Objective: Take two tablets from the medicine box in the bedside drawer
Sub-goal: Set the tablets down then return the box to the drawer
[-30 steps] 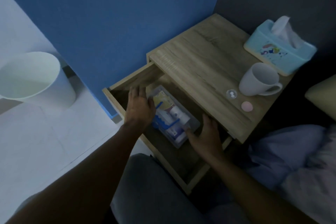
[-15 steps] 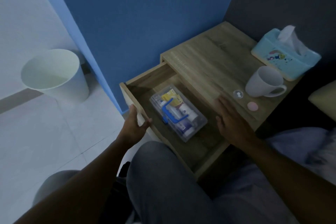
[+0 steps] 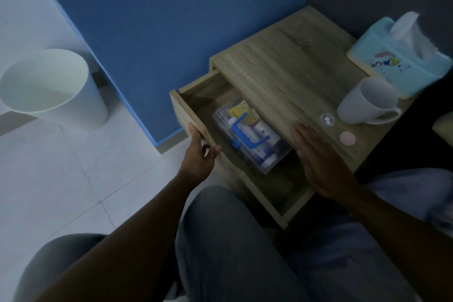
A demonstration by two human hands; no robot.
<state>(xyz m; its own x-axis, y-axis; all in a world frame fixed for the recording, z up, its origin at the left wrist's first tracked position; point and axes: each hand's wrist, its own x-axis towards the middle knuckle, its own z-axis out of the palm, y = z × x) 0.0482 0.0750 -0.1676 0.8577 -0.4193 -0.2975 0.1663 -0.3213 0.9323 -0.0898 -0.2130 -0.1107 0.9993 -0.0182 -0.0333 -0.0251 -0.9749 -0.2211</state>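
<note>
The wood-grain bedside drawer (image 3: pixel 188 115) is seen pulled out from under the cabinet's wooden top (image 3: pixel 289 68). Its front panel is clasped by the left hand (image 3: pixel 199 152), fingers curled over the front and thumb hooked at the inner edge, at about 9 o'clock from the clear plastic medicine box with the blue handle (image 3: pixel 250 137). The box lies flat on the drawer floor, lid apparently shut, with packets and a tube visible through it; it is touched by neither hand. The right hand (image 3: pixel 323 164) is laid flat and open, palm down, on the front edge of the top, at about 3 o'clock from the box, with nothing held.

On the top, at 1 to 2 o'clock from the box, a small clear round cap (image 3: pixel 327 120) and a pink round disc (image 3: pixel 347 138) are seen beside a white ceramic mug (image 3: pixel 367 100), with a light-blue tissue box (image 3: pixel 394 61) beyond. Whether either small round thing is a tablet cannot be told.

As judged from this, only the opening of the drawer is done. The box is yet to be lifted out or opened, and two tablets are yet to be taken.
</note>
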